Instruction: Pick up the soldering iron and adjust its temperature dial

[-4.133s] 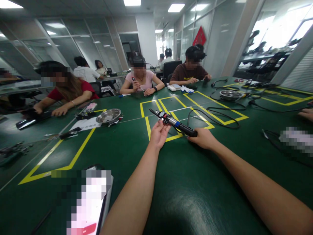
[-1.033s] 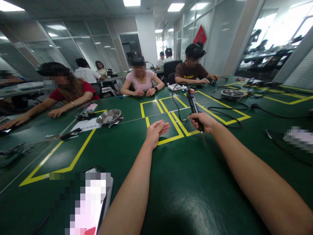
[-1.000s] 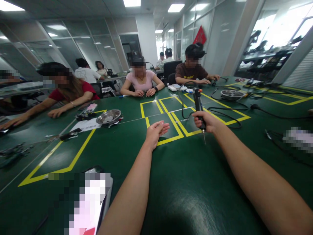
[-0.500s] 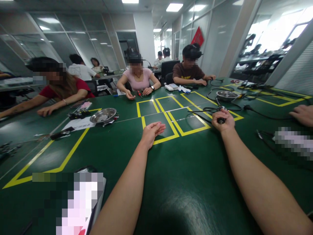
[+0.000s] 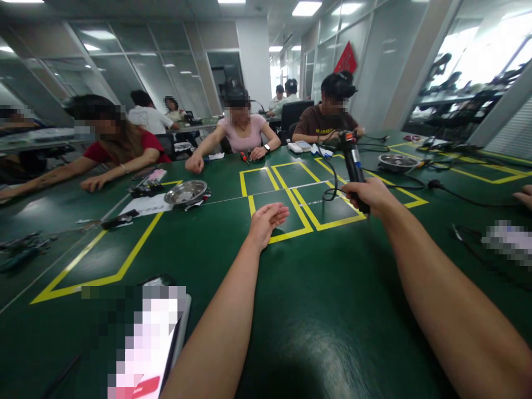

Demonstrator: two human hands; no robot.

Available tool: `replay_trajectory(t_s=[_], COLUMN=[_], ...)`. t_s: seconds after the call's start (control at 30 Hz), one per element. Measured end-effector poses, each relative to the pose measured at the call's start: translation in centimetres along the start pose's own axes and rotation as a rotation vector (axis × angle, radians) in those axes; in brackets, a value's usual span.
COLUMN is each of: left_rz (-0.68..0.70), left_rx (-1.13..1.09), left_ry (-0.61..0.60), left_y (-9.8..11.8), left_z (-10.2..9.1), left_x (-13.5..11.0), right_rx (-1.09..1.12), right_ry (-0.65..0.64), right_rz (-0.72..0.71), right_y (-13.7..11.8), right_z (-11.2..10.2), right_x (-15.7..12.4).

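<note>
My right hand [image 5: 371, 196] is closed around the lower part of a black corded electric screwdriver [image 5: 352, 162] with a blue band. It holds the tool upright above the green table [image 5: 316, 310], cable end up. The tool's black cable [image 5: 332, 185] loops down onto the yellow-taped squares [image 5: 291, 194]. My left hand [image 5: 267, 221] rests on the table to the left, palm up, fingers loosely spread, holding nothing.
A phone [image 5: 158, 338] lies near my left elbow. Steel bowls sit at the left [image 5: 185, 193] and far right [image 5: 394, 162]. Black cables [image 5: 457, 194] trail on the right. Several people sit around the table's far and left sides; another person's hand [image 5: 524, 195] shows at the right edge.
My right hand lowered the screwdriver toward the table half a second ago and has raised it upright again. My left hand stayed where it was. The person in pink reached an arm out.
</note>
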State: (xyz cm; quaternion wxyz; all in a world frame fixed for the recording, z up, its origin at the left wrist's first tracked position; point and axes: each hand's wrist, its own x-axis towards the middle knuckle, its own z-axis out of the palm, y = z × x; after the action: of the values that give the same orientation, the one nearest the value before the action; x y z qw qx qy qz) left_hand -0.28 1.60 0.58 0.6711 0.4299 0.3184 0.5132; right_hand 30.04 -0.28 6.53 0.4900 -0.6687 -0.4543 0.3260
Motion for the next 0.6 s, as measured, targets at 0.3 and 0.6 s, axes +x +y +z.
replay_trajectory(t_s=[0.3,0.6], left_rz=[0.109,0.087], left_rx=[-0.287,-0.467], left_ry=[0.089,0.083], left_y=[-0.1,0.3], left_z=[-1.2,-0.9], left_x=[1.1,1.0], right_rx=[-1.138,-1.189], right_ry=[0.036,0.068], right_rz=[-0.415,-0.406], right_y=[-1.4,0.5], right_z=[11.0,11.5], right_x=[-6.9,-6.8])
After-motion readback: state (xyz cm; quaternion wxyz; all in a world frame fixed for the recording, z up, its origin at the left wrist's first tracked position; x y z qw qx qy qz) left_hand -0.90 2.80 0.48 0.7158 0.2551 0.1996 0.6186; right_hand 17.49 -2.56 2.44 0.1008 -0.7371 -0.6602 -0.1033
